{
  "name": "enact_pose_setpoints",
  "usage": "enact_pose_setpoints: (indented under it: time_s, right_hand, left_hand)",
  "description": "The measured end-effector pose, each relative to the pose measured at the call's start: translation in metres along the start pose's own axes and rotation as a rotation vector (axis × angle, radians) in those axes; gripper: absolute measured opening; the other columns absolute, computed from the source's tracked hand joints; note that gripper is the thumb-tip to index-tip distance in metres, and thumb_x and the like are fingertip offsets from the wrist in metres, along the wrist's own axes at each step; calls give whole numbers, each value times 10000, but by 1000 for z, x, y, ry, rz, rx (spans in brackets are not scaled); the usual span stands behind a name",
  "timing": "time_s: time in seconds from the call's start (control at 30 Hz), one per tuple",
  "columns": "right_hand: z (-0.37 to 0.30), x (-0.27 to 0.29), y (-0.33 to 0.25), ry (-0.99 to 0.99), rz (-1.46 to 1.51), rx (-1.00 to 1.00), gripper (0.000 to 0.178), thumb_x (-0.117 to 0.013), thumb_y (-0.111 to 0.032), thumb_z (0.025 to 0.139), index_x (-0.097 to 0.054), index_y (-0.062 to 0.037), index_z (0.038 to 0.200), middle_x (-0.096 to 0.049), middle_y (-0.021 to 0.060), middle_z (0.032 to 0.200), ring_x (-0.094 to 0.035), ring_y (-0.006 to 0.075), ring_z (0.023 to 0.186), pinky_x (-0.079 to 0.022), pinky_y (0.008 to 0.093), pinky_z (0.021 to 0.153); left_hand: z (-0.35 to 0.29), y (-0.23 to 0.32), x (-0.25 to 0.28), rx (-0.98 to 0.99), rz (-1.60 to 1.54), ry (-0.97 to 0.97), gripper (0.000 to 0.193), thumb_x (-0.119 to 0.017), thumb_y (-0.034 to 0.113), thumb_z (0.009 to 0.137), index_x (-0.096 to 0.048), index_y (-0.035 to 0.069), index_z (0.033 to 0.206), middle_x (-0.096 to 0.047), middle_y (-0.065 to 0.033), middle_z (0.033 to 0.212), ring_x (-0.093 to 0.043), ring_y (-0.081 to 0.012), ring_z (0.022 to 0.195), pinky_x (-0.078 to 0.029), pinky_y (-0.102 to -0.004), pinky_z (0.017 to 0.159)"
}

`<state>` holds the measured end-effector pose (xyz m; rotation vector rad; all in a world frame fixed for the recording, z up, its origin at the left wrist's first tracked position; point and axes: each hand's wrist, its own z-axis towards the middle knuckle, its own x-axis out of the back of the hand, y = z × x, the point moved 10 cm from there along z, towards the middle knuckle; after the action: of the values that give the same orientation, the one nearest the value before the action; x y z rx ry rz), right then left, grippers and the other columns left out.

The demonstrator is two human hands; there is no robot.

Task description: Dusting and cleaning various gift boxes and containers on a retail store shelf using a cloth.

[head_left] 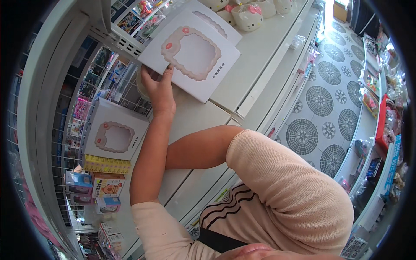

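My left hand [161, 93] grips the near left edge of a white box [227, 63], its thumb on the front face. The box's front shows a pale pink scalloped frame with small red and pink flowers. It rests tilted on the white shelf top. Behind it, partly covered, is a second white box [232, 32] with a similar picture. My right forearm [199, 147] runs leftward behind my left forearm, and the right hand is hidden. A pale rounded thing [142, 86] shows beside my left hand, mostly covered.
White cat-head items [248, 17] stand at the far end. To the left, a matching white box [93, 141] sits over a yellow stack [106, 164], with small boxes [107, 185] nearer. Wire racks line the left. A patterned aisle floor [320, 99] separates the right-hand shelves [368, 125].
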<state>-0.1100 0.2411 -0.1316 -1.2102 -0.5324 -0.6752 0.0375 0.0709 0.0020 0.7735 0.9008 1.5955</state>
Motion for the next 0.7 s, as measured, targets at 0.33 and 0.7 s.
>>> enact_pose_setpoints:
  time_s: [0.33,0.7]
  right_hand:
    - [-3,-12,-15,-199,104,-48,311,-568,-323,855,-615,-84,1049,-657,76,862,-643,207,742,-505,364,718]
    - [25,28,-79,-118,63,61,126,-613,-24,757,-668,-26,871,-608,116,844,-637,283,789,-519,377,699]
  left_hand:
    - [-13,65,45,-260,331,115,645,-673,113,800,-342,108,1353,-347,-97,1259,-427,-193,1044,-428,-322,880]
    - [-137,124,307,-434,1039,642,537,-685,85,743,-438,49,1218,-425,-129,1203,-415,-257,1109,-392,-360,882]
